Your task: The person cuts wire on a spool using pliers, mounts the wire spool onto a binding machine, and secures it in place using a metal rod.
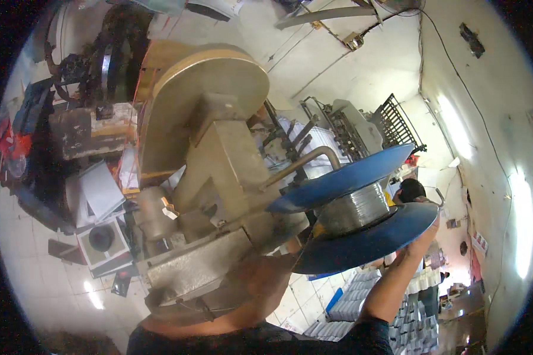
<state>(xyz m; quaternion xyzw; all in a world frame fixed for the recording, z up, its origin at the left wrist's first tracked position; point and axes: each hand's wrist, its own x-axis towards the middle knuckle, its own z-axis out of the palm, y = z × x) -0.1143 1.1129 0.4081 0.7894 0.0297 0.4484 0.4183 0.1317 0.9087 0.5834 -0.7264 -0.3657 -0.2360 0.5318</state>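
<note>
A blue spool [367, 242] with two wide flanges carries silvery wire [355, 210] wound on its core. It sits tilted at a bent metal rod [308, 160] on a grey-beige machine [225, 154]. My right hand [427, 234] grips the outer rim of the lower flange, its fingers partly hidden behind it. My left arm, with the blurred left hand [272, 278], reaches up beside the machine's base close to the spool's near side. Its fingers are smeared and partly hidden, so what they touch does not show.
A large round disc [213, 77] stands on the machine's far side. Stacks of pale sheets [352, 305] cover the floor at lower right. Another person's head [410, 190] shows beyond the spool. A black rack [395, 121] stands by the back wall, and a white box [103, 242] lies at left.
</note>
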